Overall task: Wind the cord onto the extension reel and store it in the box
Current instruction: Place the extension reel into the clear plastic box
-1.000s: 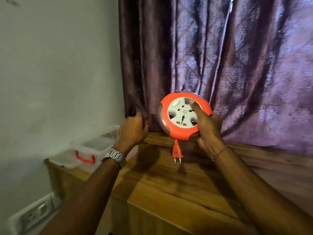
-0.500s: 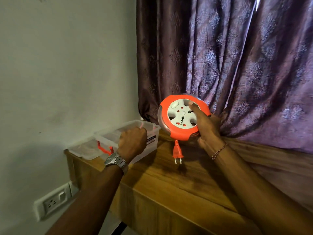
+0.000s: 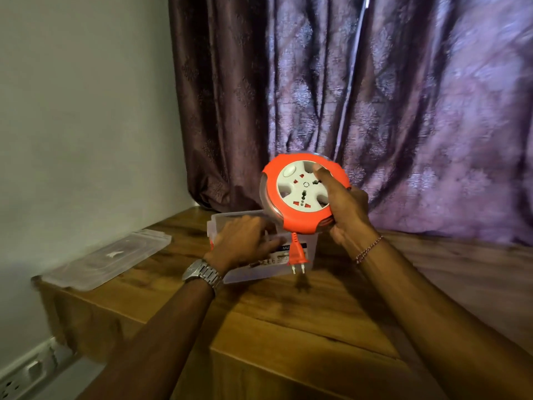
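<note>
My right hand holds the round orange extension reel by its right edge, white socket face toward me, thumb on the face. The cord is wound in, and only the orange plug hangs below the reel. The reel is in the air just above the right end of the clear plastic box, which stands lidless on the wooden cabinet top. My left hand grips the box's near rim with the fingers bent over it.
The box's clear lid lies flat on the cabinet's left end by the white wall. A purple curtain hangs right behind the box and reel. A wall socket sits low at bottom left.
My left hand has left the curtain, taken hold of the box and drawn it away from the lid to under the reel. The reel stays held up in my right hand.
</note>
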